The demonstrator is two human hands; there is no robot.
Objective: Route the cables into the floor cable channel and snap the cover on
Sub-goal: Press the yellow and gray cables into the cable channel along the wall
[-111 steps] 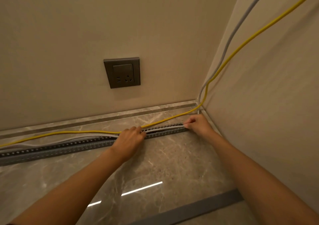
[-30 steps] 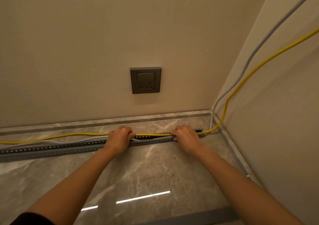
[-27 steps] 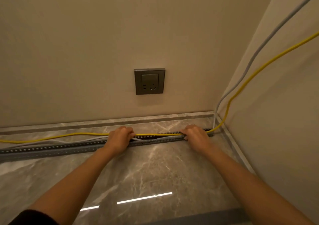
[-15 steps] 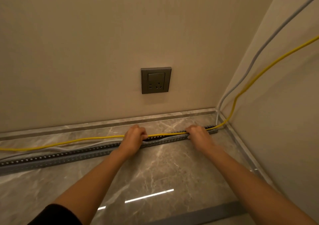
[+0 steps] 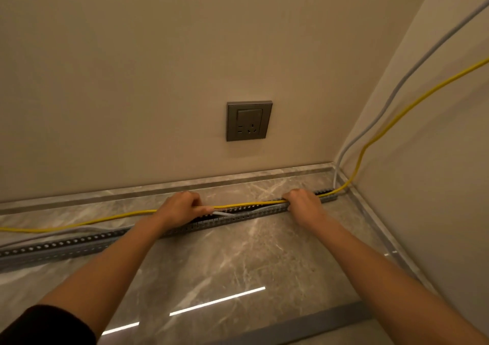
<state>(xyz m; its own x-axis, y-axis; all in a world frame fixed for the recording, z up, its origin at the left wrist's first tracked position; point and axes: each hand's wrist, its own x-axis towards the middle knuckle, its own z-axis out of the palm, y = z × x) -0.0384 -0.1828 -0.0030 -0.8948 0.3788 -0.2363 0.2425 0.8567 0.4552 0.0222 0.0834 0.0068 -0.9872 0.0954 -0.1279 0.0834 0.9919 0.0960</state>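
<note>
A grey slotted cable channel (image 5: 79, 242) lies on the marble floor along the back wall, reaching the right corner. A yellow cable (image 5: 248, 203) runs down the right wall, then along the channel's top edge and off left over the floor. A grey cable (image 5: 381, 114) comes down beside it and shows again inside the channel between my hands. My left hand (image 5: 180, 208) has its fingers curled round the yellow cable above the channel. My right hand (image 5: 304, 203) grips the same cable near the channel's right end. A flat grey cover strip (image 5: 304, 326) lies on the floor near me.
A grey wall socket (image 5: 248, 121) sits on the back wall above the channel. A stone skirting (image 5: 132, 192) runs along both walls. The right wall stands close beside my right arm. The glossy floor reflects a strip light.
Both hands slid right along the channel and back, keeping hold of the yellow cable. The yellow cable now lies lower and closer to the channel near the corner. The camera shifted left.
</note>
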